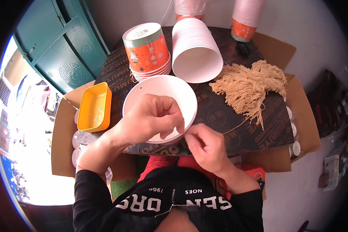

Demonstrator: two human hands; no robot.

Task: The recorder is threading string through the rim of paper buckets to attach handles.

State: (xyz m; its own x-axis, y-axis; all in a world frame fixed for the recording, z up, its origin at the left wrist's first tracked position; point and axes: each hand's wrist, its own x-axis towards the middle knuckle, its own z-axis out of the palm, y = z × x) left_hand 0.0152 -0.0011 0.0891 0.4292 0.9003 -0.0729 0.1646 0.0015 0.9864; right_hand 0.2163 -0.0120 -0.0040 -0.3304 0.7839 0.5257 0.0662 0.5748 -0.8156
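Head view: left hand (152, 118) bent down at wrist over mouth of white bucket (168, 86), fingers curled (whether around something, can't tell). Right hand (207, 147) just beside near rim, thumb and fingertips pinching strand (237, 127). Strand trails to tan string bundle (255, 83), right side of black table (266, 135). Yellow tray (92, 102) left; stacked buckets (149, 54) behind.

A teal door (52, 56) stands left beside glaring light (50, 166), against pale wall (294, 23) and floor (282, 197).

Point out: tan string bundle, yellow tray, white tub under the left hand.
Tan string bundle (250, 88): head view, middle of strands.
Yellow tray (94, 96): head view, bare inside, far end.
White tub (167, 86): head view, inner wall, far side.
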